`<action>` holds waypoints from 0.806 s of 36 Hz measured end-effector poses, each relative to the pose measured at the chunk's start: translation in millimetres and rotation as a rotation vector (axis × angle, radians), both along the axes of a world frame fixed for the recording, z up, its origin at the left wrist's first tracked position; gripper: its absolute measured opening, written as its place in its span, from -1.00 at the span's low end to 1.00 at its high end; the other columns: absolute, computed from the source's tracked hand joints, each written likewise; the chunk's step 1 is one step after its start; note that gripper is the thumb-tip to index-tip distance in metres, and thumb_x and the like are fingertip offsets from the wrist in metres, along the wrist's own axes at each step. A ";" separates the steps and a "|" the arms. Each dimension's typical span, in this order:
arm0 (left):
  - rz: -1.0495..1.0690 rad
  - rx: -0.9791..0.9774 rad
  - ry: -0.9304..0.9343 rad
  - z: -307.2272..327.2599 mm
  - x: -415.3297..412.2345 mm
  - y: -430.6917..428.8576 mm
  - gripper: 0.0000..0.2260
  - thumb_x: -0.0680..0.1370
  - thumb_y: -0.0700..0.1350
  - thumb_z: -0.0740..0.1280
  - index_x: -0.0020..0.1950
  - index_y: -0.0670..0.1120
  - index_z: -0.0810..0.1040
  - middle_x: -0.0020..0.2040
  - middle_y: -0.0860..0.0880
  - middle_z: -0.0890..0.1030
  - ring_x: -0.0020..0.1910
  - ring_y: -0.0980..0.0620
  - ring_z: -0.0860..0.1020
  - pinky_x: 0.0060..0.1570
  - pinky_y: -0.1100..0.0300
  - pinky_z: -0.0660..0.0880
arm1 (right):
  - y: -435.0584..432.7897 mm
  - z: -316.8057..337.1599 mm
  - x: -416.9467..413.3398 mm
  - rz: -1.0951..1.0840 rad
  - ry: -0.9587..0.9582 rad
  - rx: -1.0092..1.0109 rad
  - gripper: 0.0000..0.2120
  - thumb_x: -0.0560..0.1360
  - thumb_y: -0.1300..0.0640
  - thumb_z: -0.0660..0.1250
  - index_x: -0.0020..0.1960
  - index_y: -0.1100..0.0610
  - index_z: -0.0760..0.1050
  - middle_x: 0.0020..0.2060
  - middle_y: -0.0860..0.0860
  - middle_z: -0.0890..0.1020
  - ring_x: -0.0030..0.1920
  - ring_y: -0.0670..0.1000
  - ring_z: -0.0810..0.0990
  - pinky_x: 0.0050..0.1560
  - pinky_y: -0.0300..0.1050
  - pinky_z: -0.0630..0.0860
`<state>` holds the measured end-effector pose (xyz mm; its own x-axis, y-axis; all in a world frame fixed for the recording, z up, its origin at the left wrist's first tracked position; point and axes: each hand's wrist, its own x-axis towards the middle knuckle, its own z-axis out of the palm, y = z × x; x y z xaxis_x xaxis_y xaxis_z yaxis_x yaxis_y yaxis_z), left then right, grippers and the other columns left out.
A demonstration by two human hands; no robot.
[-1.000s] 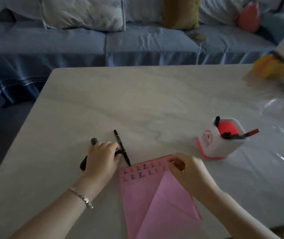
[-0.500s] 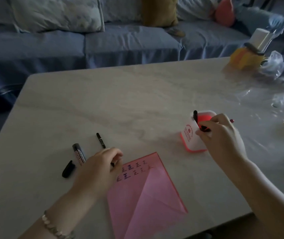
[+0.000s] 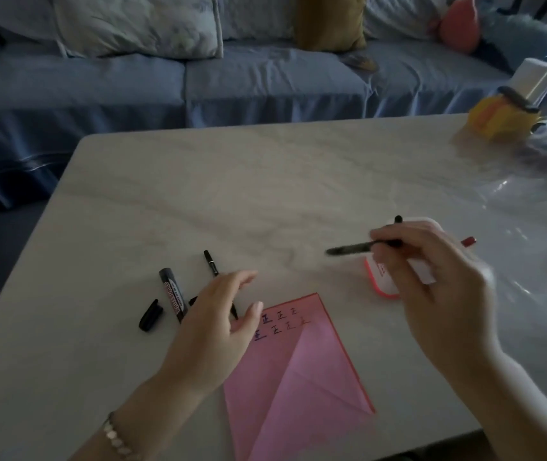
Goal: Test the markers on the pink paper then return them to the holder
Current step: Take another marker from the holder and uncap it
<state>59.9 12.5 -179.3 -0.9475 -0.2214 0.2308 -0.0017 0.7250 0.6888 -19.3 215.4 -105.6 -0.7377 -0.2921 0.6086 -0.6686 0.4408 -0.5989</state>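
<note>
Paper (image 3: 298, 377): test marks present.
Right hand (image 3: 431, 294): fingers (image 3: 388, 237) pinch pen (image 3: 351, 248) near holder (image 3: 378, 284).
Left hand (image 3: 218, 314): fingers spread, empty.
Outstanding: two markers (image 3: 172, 294), cap (image 3: 150, 315) on desk (image 3: 265, 181), unreturned.

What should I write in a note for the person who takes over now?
Left hand open, over the thin pen.
Right hand holds a black pen in front of the holder.
Thick marker lies left of the pink paper, its cap beside it.
Done: several marks on the paper.
Left: probably test the held pen, cap the marker, return all to the holder.
</note>
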 end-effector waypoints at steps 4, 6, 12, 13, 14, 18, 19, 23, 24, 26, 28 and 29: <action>-0.053 0.042 -0.047 4.1 7.5 3.6 -0.54 0.53 0.15 0.15 0.38 0.01 0.28 0.26 0.22 0.34 0.29 0.34 0.25 0.25 0.44 0.24 | -35.4 -16.8 16.0 0.140 -0.475 -0.319 -0.93 0.39 0.18 0.40 -0.15 0.06 0.56 -0.18 -0.08 0.66 -0.28 -0.12 0.64 -0.20 -0.37 0.53; -0.089 0.037 -0.066 0.7 12.2 1.9 -0.51 0.53 0.23 0.05 0.38 0.03 0.29 0.25 0.22 0.36 0.28 0.33 0.28 0.22 0.41 0.26 | -50.7 -23.3 24.6 0.158 -0.626 -0.433 -0.87 0.40 0.30 0.34 -0.18 0.09 0.57 -0.25 -0.04 0.68 -0.34 -0.12 0.64 -0.25 -0.36 0.53; -0.062 0.075 -0.085 -5.8 26.5 -1.6 -0.82 0.59 0.01 0.12 -0.01 0.01 0.49 -0.22 0.07 0.53 -0.25 0.12 0.48 -0.30 0.31 0.40 | -78.0 -34.1 41.7 0.163 -0.929 -0.666 -0.90 0.39 0.27 0.34 -0.14 0.13 0.58 -0.33 -0.05 0.70 -0.35 -0.16 0.62 -0.29 -0.37 0.52; -0.057 0.097 -0.090 -5.9 28.9 -1.8 -0.80 0.58 0.02 0.11 -0.01 0.02 0.49 -0.21 0.08 0.54 -0.25 0.13 0.48 -0.30 0.34 0.39 | -80.9 -36.4 43.6 0.185 -0.981 -0.647 -0.88 0.39 0.30 0.35 -0.14 0.13 0.59 -0.33 -0.03 0.70 -0.33 -0.15 0.62 -0.27 -0.36 0.53; -0.055 0.130 -0.087 -5.6 31.3 -1.6 -0.78 0.57 0.06 0.09 0.03 0.05 0.50 -0.17 0.10 0.56 -0.21 0.17 0.50 -0.25 0.36 0.41 | -83.5 -38.9 45.8 0.211 -1.021 -0.590 -0.87 0.40 0.32 0.35 -0.15 0.12 0.59 -0.33 -0.02 0.69 -0.32 -0.13 0.62 -0.24 -0.34 0.55; -0.060 0.238 -0.073 -4.9 37.3 -0.4 -0.76 0.58 0.06 0.10 0.11 0.07 0.51 -0.06 0.15 0.59 -0.03 0.24 0.54 -0.03 0.34 0.46 | -89.6 -49.7 54.3 0.245 -1.058 -0.343 -0.83 0.40 0.31 0.36 -0.26 0.07 0.61 -0.43 -0.03 0.62 -0.37 -0.14 0.55 -0.23 -0.27 0.52; -0.060 0.248 -0.072 -4.6 37.9 -0.4 -0.74 0.58 0.05 0.10 0.14 0.06 0.52 -0.05 0.15 0.59 -0.02 0.26 0.54 -0.01 0.35 0.46 | -89.8 -51.1 55.5 0.243 -1.056 -0.323 -0.83 0.40 0.30 0.36 -0.27 0.06 0.61 -0.45 -0.04 0.60 -0.39 -0.15 0.53 -0.26 -0.29 0.51; -0.064 0.200 -0.055 -5.0 38.6 -1.7 -0.70 0.55 0.10 0.10 0.15 0.05 0.52 -0.07 0.14 0.62 -0.08 0.24 0.56 -0.12 0.28 0.50 | -89.9 -55.5 56.7 0.227 -1.012 -0.283 -0.81 0.42 0.28 0.35 -0.28 0.04 0.60 -0.44 -0.05 0.61 -0.42 -0.16 0.51 -0.33 -0.34 0.47; -0.059 0.173 -0.046 -5.0 38.3 -1.8 -0.69 0.55 0.12 0.09 0.12 0.06 0.53 -0.12 0.13 0.62 -0.15 0.21 0.57 -0.20 0.26 0.49 | -89.8 -56.6 57.2 0.226 -1.002 -0.282 -0.80 0.43 0.28 0.34 -0.29 0.04 0.60 -0.43 -0.05 0.62 -0.41 -0.16 0.52 -0.33 -0.34 0.47; -0.057 0.117 -0.026 -5.7 37.6 -1.7 -0.66 0.53 0.17 0.05 0.06 0.07 0.53 -0.22 0.11 0.61 -0.25 0.17 0.55 -0.32 0.26 0.45 | -89.5 -59.3 58.3 0.216 -1.007 -0.311 -0.78 0.43 0.29 0.33 -0.31 0.04 0.60 -0.42 -0.04 0.64 -0.37 -0.15 0.55 -0.31 -0.33 0.48; -0.062 0.074 -0.012 -6.1 36.4 -0.9 -0.69 0.54 0.18 0.04 -0.03 0.08 0.50 -0.29 0.10 0.57 -0.31 0.15 0.52 -0.38 0.29 0.40 | -88.5 -61.0 58.6 0.209 -1.028 -0.341 -0.78 0.43 0.30 0.32 -0.31 0.07 0.61 -0.41 -0.03 0.64 -0.34 -0.13 0.57 -0.28 -0.31 0.49; -0.062 0.062 -0.005 -5.7 35.9 -0.6 -0.73 0.55 0.16 0.06 -0.08 0.07 0.48 -0.33 0.11 0.55 -0.34 0.15 0.50 -0.41 0.32 0.36 | -88.3 -61.0 58.7 0.209 -1.036 -0.348 -0.79 0.43 0.30 0.32 -0.31 0.07 0.62 -0.41 -0.02 0.64 -0.33 -0.12 0.57 -0.27 -0.30 0.50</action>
<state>95.8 12.0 -185.1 -0.9610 -0.1756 0.2135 0.0385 0.6798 0.7324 39.4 127.2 -166.7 -0.8928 -0.4034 -0.2005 0.1849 0.0777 -0.9797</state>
